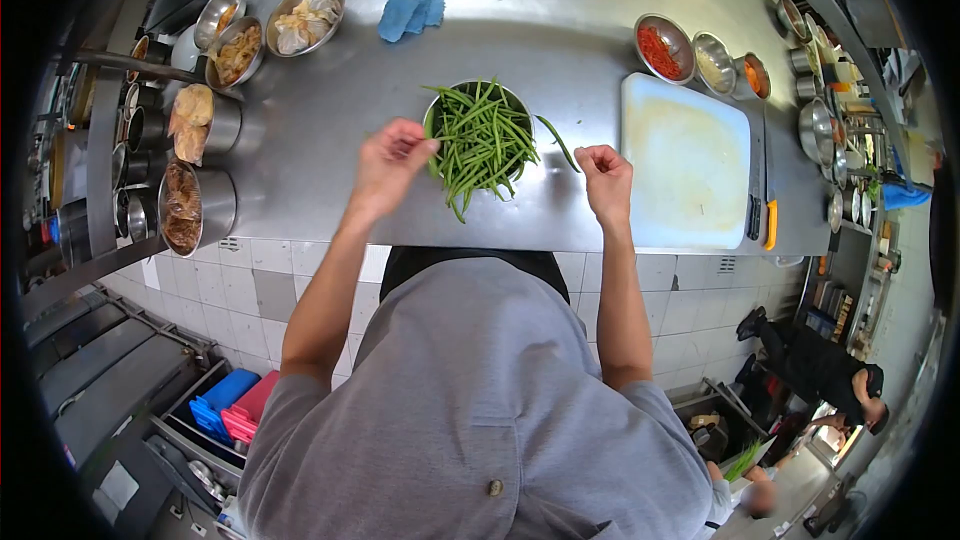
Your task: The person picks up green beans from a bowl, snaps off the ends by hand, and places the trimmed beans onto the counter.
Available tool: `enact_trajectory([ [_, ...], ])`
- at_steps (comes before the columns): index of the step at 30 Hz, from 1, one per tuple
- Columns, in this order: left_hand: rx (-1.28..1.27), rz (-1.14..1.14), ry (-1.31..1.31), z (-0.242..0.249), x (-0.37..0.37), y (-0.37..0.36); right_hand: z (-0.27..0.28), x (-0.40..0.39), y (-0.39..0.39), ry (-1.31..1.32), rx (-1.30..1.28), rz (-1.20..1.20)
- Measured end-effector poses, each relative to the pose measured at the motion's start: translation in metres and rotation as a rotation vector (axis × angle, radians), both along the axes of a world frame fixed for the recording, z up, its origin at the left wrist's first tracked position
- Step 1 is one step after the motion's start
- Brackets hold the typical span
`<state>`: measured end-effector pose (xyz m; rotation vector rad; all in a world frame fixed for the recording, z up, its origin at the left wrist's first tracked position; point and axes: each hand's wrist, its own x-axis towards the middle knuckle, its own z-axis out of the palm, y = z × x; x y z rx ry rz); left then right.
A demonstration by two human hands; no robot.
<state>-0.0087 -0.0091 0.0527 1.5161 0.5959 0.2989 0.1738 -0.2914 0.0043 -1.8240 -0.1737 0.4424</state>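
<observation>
Nearby, left hand pinches beans at rim of steel bowl, fingers closed on them. Right hand clenched around single green bean, which juts toward bowl. Green beans heap in bowl, spilling over edge. Right: white cutting board. Farther: 3 small bowls with red, pale, orange contents.

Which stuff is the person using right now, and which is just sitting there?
In use:
left hand at the green beans
bowl
right hand pinching a single bean

Just sitting:
cutting board
blue cloth
knife
bowl of red food
</observation>
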Motion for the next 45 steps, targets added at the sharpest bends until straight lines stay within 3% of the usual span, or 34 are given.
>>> enact_trajectory([
  [3, 0.194, 0.078, 0.126, -0.019, -0.018, 0.038, -0.010, 0.003, -0.005, -0.072, -0.171, 0.001],
  [7, 0.313, 0.097, 0.274, -0.032, -0.028, 0.060, 0.024, -0.004, 0.014, -0.153, -0.438, 0.068],
  [13, 0.566, 0.130, 0.507, -0.055, -0.025, 0.059, 0.042, -0.028, 0.067, -0.270, -0.185, 0.252],
  [17, 0.747, 0.106, 0.649, -0.063, -0.018, 0.044, 0.042, -0.033, 0.094, -0.360, -0.314, 0.364],
  [23, 0.670, 0.214, 0.518, -0.100, -0.037, 0.073, 0.042, -0.027, 0.098, -0.336, -0.426, 0.410],
  [26, 0.758, 0.249, 0.439, -0.074, -0.031, 0.067, 0.031, -0.026, 0.093, -0.357, -0.360, 0.355],
  [30, 0.292, 0.107, 0.145, -0.038, -0.001, 0.023, 0.045, -0.034, 0.089, -0.287, -0.120, 0.243],
  [33, 0.019, -0.097, -0.025, -0.004, 0.029, -0.024, 0.058, -0.042, 0.085, -0.099, 0.083, 0.298],
  [36, -0.216, -0.124, -0.140, 0.017, 0.052, -0.049, 0.066, -0.050, 0.081, 0.022, 0.193, 0.384],
  [39, -0.199, -0.149, -0.137, 0.021, 0.061, -0.047, 0.072, -0.051, 0.078, 0.032, 0.232, 0.389],
  [43, 0.055, -0.268, 0.042, 0.062, 0.056, -0.039, 0.098, -0.038, 0.072, -0.138, 0.211, 0.264],
  [45, 0.401, -0.397, 0.004, 0.067, 0.052, -0.032, 0.115, -0.032, 0.070, -0.254, 0.149, 0.324],
])
